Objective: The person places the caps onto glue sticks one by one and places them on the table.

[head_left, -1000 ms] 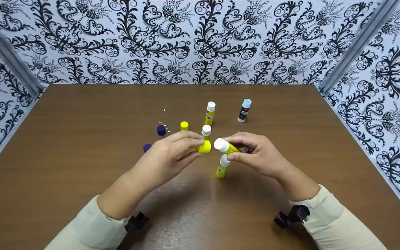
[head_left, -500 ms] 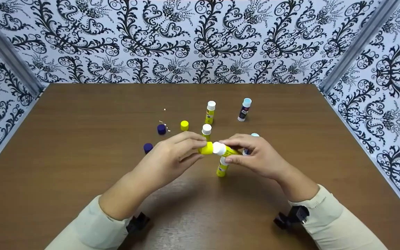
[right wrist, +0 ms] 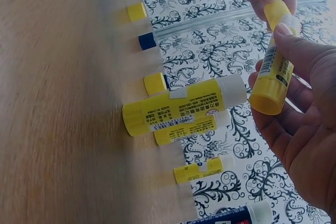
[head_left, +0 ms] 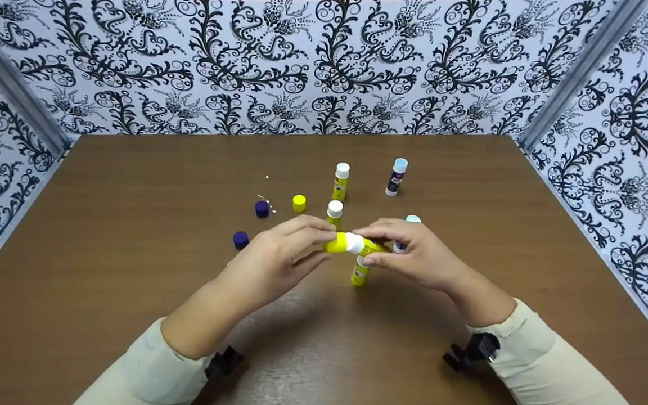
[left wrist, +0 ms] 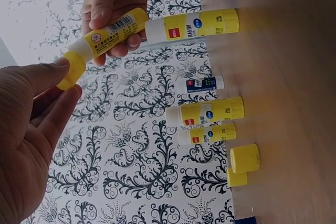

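My left hand (head_left: 279, 256) pinches a yellow cap (head_left: 335, 243) between thumb and fingers. The right hand (head_left: 422, 253) grips a yellow glue stick (left wrist: 114, 34), tilted in the air, its white end pointing left into the cap. In the left wrist view the cap sits at the tip of the white end, part of which still shows. Right below the hands, a yellow glue stick (head_left: 359, 275) with a white top stands upright on the table. Another yellow glue stick (head_left: 334, 210) stands just behind the hands, partly hidden by them.
Farther back stand a yellow glue stick (head_left: 341, 183) and a dark blue glue stick (head_left: 396, 178). A second blue one (head_left: 413, 219) is mostly hidden behind the right hand. Two dark blue caps (head_left: 261, 209) and yellow caps (left wrist: 244, 158) lie left, near white crumbs (head_left: 268, 201).
The cap and the glue stick's white end were apart a second ago and have come together. The glue stick turned to point more leftward, and the left hand moved slightly right.
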`<state>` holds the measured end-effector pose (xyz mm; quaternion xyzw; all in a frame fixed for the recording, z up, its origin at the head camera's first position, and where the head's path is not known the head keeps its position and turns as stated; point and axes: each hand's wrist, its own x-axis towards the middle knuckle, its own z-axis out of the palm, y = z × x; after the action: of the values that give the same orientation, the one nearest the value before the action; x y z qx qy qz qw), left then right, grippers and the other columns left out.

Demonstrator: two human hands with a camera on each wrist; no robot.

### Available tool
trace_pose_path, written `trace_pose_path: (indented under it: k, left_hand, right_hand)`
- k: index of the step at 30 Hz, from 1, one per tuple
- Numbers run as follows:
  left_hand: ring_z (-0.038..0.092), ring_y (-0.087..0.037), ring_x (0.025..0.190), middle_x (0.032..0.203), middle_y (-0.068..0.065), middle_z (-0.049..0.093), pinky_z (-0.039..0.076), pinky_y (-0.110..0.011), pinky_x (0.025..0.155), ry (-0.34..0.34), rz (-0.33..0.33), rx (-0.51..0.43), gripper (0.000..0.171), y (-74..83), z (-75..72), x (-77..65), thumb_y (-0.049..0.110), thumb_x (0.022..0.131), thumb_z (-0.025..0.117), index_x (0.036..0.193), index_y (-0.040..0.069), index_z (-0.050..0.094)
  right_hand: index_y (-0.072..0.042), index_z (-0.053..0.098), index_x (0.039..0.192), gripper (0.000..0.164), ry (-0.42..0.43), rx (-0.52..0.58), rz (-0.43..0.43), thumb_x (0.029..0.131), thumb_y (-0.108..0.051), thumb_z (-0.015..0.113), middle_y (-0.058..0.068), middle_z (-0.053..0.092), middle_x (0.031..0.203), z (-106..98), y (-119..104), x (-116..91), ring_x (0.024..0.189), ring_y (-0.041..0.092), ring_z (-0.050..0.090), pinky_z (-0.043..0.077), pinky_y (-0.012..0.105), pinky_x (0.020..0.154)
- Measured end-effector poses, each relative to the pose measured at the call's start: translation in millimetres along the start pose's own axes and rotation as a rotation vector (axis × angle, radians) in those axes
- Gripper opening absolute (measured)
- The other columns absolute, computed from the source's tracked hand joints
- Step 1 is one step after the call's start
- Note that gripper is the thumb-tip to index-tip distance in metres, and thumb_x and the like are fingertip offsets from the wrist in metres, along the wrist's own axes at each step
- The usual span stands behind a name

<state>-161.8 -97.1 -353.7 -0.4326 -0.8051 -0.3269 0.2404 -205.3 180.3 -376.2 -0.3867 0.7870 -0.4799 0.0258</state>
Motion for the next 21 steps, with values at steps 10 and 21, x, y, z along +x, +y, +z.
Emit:
trace_pose_path:
  k: [10,21]
  left_hand:
    - [0.073,-0.018,0.107,0.119,-0.01,0.071,0.059,-0.018,0.095,-0.015,-0.009,-0.025,0.027,-0.6,-1.2,-5.3,0.01,0.091,0.079,0.116,0.003,0.071]
    - [0.073,-0.018,0.107,0.12,-0.008,0.071,0.059,-0.019,0.095,-0.003,0.013,-0.019,0.03,2.5,2.1,-6.7,0.005,0.088,0.082,0.115,0.004,0.071]
  right_hand:
    - [-0.012,0.073,0.129,0.042,-0.022,-0.021,-0.025,0.088,-0.01,0.082,0.001,0.075,0.115,2.0,-1.5,0.2,0.102,0.014,0.067,0.057,0.022,0.089]
    - [-0.008,0.073,0.13,0.043,-0.04,-0.043,-0.09,0.088,-0.009,0.082,0.004,0.076,0.112,2.8,-2.4,0.0,0.1,0.014,0.067,0.056,0.021,0.087]
